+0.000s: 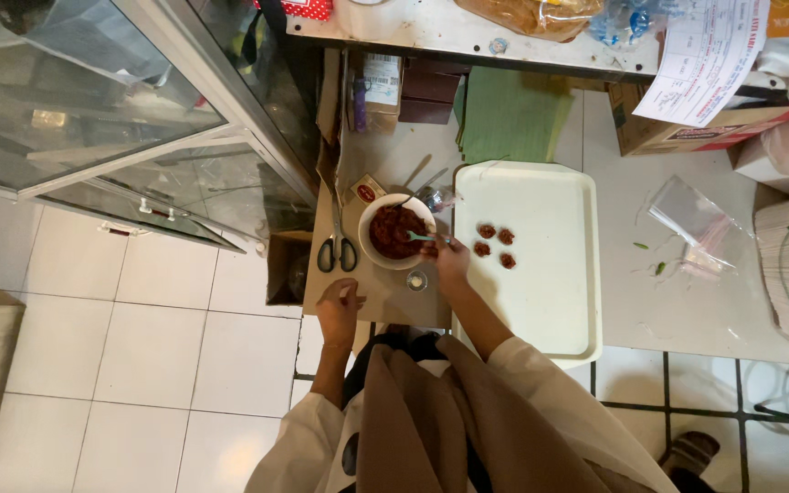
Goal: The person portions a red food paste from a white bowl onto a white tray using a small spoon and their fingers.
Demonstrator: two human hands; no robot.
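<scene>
Your white table (678,301) fills the right half of the view, and a glass cabinet (93,110) takes the upper left above pale floor tiles. On the table the biggest item is a cream tray (550,301), lying lengthwise away from you. Beyond its far edge lies a stack of green sheets (513,114), and to their left stand small boxes (394,91). A clear plastic bag (696,224) lies well to the right of the tray.

Just left of the tray sits a white bowl (397,232) full of dark red paste. Black-handled scissors (337,246) lie just beside the bowl on its left. Four small balls (495,245) of the same red paste sit in a cluster on the tray near its left edge, close to the bowl. A tiny round cup (416,280) stands just below the bowl, between your two hands.

Your right hand (451,260) is closed around a pale spoon (417,236) whose tip rests in the paste at the bowl's right rim. Your left hand (340,301) rests on the table below the scissors with fingers curled inward; you seem to pinch something small, but I cannot tell what, or if anything is there at all.
</scene>
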